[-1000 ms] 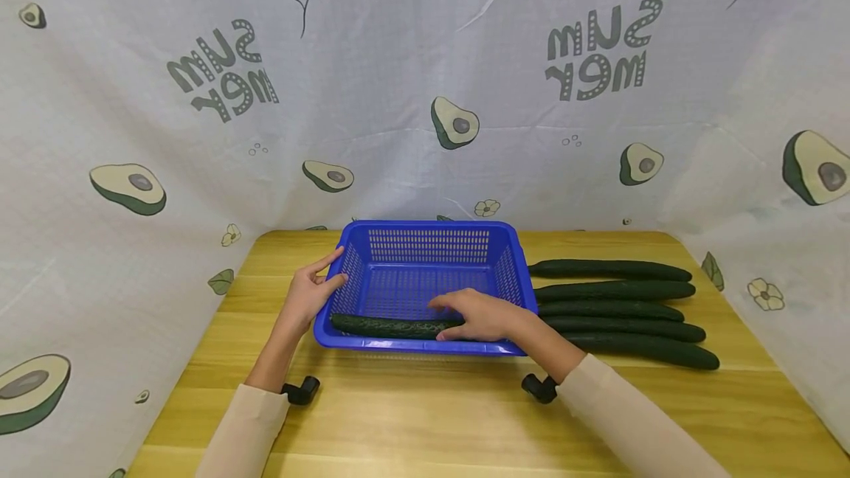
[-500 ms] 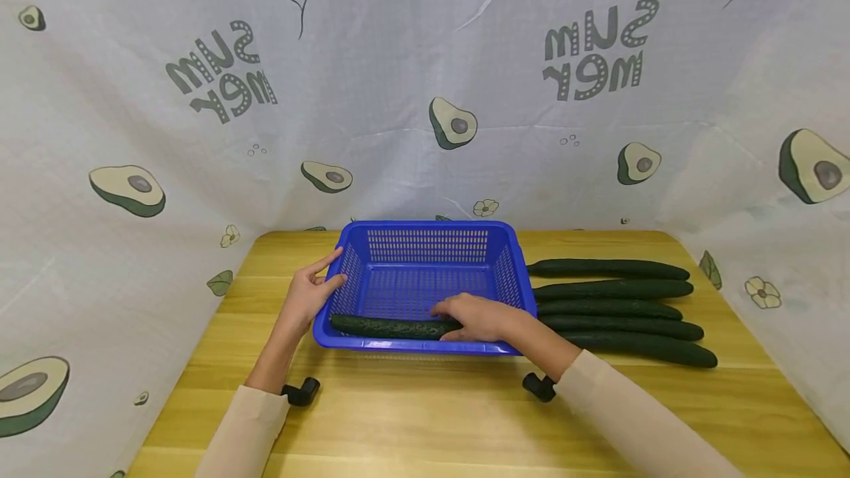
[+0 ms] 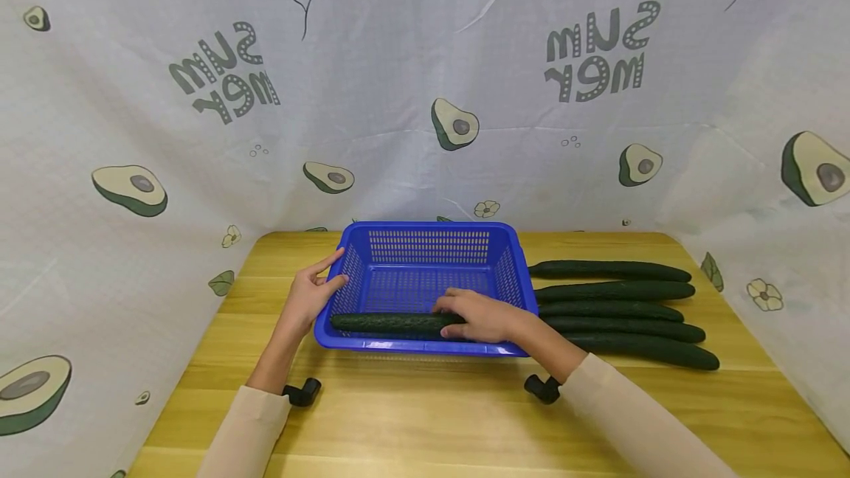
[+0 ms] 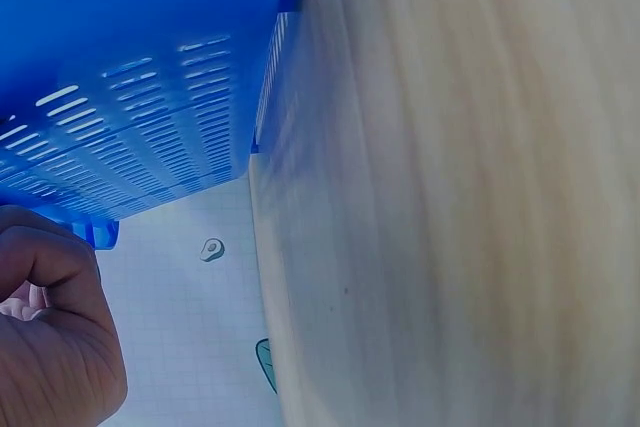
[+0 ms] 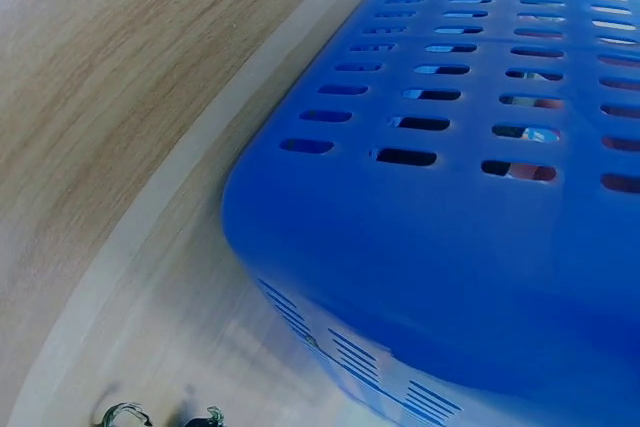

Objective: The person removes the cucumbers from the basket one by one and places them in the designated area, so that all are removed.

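Note:
A blue perforated plastic basket (image 3: pixel 425 346) stands at the middle of the wooden table. My left hand (image 3: pixel 309 293) grips its left rim, thumb on the inner side; in the left wrist view the curled left hand (image 4: pixel 55 317) is beside the basket wall (image 4: pixel 160 107). Inside, a long dark green cucumber (image 3: pixel 388 324) lies along the near wall. My right hand (image 3: pixel 483 316) reaches over the right rim and holds the cucumber near its right part, thumb on the near side and fingers beyond it. The hand covers that end. Only the basket's outside (image 5: pixel 420 237) fills the right wrist view.
Several more cucumbers (image 3: pixel 617 291) lie side by side on the table, right of the basket. Two black angled fittings, one left (image 3: pixel 302 392) and one right (image 3: pixel 541 389), are near the wrists. A printed cloth (image 3: pixel 398 57) hangs behind the table (image 3: pixel 412 419).
The cucumber in the basket has turned or lifted slightly under my right hand, and that hand's thumb sits a little higher. My left hand and the basket have stayed in place.

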The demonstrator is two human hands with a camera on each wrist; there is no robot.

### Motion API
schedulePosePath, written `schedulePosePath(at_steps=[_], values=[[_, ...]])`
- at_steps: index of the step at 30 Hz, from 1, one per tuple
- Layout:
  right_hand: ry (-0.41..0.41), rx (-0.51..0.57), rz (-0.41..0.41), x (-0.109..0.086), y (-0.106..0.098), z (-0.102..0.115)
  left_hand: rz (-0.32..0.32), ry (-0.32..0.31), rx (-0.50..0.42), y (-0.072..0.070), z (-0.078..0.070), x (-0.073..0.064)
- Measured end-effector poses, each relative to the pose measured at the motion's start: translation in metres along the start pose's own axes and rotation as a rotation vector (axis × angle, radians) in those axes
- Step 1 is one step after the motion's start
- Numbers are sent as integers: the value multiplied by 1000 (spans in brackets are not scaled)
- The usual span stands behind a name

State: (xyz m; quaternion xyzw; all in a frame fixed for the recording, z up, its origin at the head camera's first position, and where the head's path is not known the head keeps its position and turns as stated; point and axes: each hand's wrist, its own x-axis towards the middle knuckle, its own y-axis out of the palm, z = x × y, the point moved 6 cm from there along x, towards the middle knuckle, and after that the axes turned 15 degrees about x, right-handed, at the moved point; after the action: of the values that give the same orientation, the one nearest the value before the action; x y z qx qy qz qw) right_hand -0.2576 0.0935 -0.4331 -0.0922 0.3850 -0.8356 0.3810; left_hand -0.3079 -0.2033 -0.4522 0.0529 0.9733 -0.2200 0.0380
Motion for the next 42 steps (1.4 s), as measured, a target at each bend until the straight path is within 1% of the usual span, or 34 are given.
schedulePosePath(at_steps=[7, 13, 17, 22, 28, 35, 39, 42], values=[[11, 38, -15, 0, -2, 0, -1, -10, 1, -2, 5, 3], [-2, 82, -13, 1, -3, 1, -2, 2, 13, -1, 2, 1], [-46, 91, -63, 0, -8, 4, -15, 7, 17, -1, -1, -1], [-97, 73, -135, -2, -13, 7, -24, 15, 15, -2, -1, -1], [-116, 82, -222, -6, -21, 13, -17, 12, 7, 0, 0, 1], [-112, -3, -249, -14, -30, 28, -7, 22, 1, 0, -1, 1], [-112, -54, -290, -23, -39, 35, 2, 11, -10, 0, -1, -1], [-121, -72, -329, -31, -48, 38, 2, 5, -13, 0, -1, -1]])
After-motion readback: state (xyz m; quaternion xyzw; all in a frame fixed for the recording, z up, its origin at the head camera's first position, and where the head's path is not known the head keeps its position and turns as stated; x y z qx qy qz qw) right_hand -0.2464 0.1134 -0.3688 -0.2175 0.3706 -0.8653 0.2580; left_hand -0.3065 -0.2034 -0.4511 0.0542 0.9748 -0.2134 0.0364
